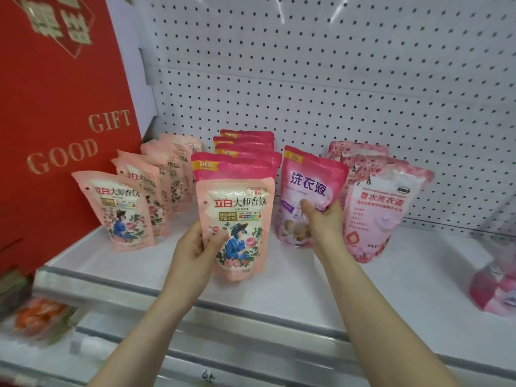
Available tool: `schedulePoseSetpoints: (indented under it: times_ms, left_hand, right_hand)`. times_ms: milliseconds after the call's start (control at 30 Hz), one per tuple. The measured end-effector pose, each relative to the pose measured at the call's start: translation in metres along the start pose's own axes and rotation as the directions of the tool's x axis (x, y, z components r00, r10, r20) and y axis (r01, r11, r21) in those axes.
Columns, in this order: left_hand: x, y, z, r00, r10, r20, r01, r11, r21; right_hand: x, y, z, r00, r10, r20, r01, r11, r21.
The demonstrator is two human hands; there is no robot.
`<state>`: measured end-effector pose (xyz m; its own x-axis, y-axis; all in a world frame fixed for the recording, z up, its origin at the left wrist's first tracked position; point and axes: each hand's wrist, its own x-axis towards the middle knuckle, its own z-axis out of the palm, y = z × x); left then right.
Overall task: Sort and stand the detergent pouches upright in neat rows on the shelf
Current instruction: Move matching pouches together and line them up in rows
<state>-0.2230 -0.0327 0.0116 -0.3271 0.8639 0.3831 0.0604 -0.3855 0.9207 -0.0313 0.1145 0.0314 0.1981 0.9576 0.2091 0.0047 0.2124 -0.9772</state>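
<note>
My left hand [195,247] grips the lower left edge of a pink pouch with a dark-pink top and a blue figure [237,216], upright at the front of a row of like pouches [245,143]. My right hand [321,219] holds the right side of a pink pouch with purple lettering [307,188], standing beside it. To the left runs a row of pale-pink pouches [120,208]. On the right stand rose-patterned pouches [377,210], several deep. All rest on the white shelf [279,291].
A tall red gift box [55,107] stands at the shelf's left end. White pegboard [335,79] backs the shelf. A blurred pink pouch [494,289] lies at the far right. Orange packets [39,317] sit on a lower shelf at the left.
</note>
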Motion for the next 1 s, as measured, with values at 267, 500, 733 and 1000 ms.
schedulePoseSetpoints:
  times_ms: [267, 500, 733, 1000]
  left_hand:
    - [0.007, -0.007, -0.018, 0.992, -0.021, 0.128, 0.021, 1.000, -0.004]
    - [0.009, -0.002, -0.079, 0.993, 0.049, 0.103, -0.052, 0.998, 0.030]
    - [-0.008, -0.008, -0.155, 0.951, 0.188, -0.246, -0.111, 0.949, 0.296]
    - [0.001, -0.024, -0.173, 0.969, 0.101, -0.224, 0.075, 0.749, 0.658]
  right_hand:
    - [-0.085, -0.071, 0.003, 0.651, -0.740, 0.171, 0.745, 0.578, -0.334]
    - [-0.117, -0.098, 0.070, 0.686, -0.425, 0.591, 0.692, 0.630, -0.351]
    - [-0.133, -0.085, 0.155, 0.634, -0.415, 0.652, 0.704, 0.659, -0.265]
    - [-0.141, -0.080, 0.222, 0.630, -0.439, 0.641, 0.710, 0.660, -0.245]
